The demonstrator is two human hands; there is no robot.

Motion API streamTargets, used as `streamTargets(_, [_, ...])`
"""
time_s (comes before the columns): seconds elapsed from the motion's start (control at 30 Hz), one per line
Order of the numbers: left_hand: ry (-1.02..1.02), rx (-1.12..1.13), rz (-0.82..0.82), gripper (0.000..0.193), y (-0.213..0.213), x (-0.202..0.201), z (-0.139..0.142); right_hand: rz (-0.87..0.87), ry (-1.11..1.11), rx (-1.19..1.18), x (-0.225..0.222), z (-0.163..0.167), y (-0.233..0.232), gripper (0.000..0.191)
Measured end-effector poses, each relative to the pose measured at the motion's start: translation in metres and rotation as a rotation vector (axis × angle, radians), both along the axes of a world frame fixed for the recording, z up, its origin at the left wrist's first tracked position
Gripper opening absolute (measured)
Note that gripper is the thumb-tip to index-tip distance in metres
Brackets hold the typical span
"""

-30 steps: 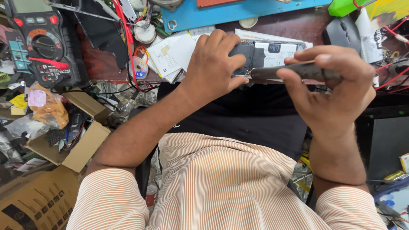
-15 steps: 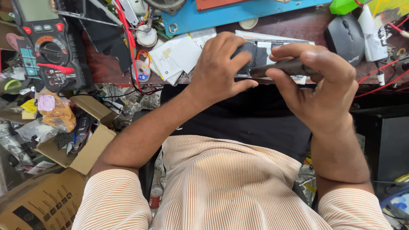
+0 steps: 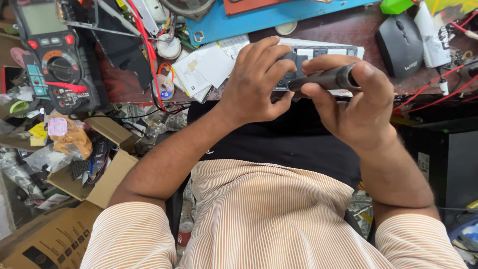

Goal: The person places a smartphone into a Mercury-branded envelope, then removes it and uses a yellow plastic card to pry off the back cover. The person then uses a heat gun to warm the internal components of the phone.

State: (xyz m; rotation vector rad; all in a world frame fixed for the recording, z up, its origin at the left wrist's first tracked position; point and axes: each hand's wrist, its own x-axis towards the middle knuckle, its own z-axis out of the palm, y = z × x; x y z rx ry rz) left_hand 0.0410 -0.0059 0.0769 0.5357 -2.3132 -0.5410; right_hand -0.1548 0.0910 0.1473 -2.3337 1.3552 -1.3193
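Observation:
My right hand point(image 3: 356, 102) is wrapped around a dark cylindrical tool handle point(image 3: 326, 78), which lies level and points left. My left hand point(image 3: 256, 82) rests with its fingers curled on an opened phone point(image 3: 311, 54) that lies flat at the near edge of the brown workbench point(image 3: 363, 30). The tool's tip is hidden between my two hands, over the phone. White paper slips point(image 3: 201, 69) lie just left of my left hand. My striped shirt fills the lower part of the view.
A black multimeter point(image 3: 55, 55) with red leads sits at the far left. A blue mat point(image 3: 259, 17) lies behind the phone, and a black mouse point(image 3: 399, 44) is at the right. Open cardboard boxes point(image 3: 107, 169) of clutter stand beside my left arm. Red wires point(image 3: 438, 82) run along the right.
The view has shifted a little. My right hand has rotated so that the round end of the tool handle now shows; both hands stay over the phone.

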Motion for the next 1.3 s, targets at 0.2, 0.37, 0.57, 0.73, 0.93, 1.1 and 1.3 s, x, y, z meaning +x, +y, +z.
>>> streamTargets(0.2, [-0.016,-0.001,-0.013,0.041,0.000,0.000,0.000,-0.028,0.018,0.020,0.000,0.005,0.000,0.074])
streamTargets(0.37, [0.008,-0.031,-0.027,0.036,-0.002,0.001,-0.004,-0.101,-0.012,-0.036,-0.003,0.012,-0.001,0.066])
streamTargets(0.57, [0.129,-0.060,-0.019,0.016,-0.002,0.000,-0.005,-0.133,-0.082,-0.017,-0.008,0.011,0.004,0.063])
streamTargets(0.73, [0.183,-0.048,0.067,0.012,-0.002,-0.001,0.000,-0.237,-0.257,-0.025,-0.011,0.009,0.014,0.041])
streamTargets(0.93, [0.060,-0.099,0.217,0.013,-0.011,0.001,0.005,-0.318,-0.396,0.005,-0.023,0.011,0.026,0.034])
streamTargets(1.1, [0.108,-0.204,0.466,0.011,-0.069,0.006,0.006,-0.336,-0.446,0.047,-0.028,0.006,0.029,0.035])
streamTargets(1.3, [0.109,-0.303,0.538,0.010,-0.080,0.008,0.004,-0.311,-0.409,0.031,-0.034,0.006,0.025,0.034])
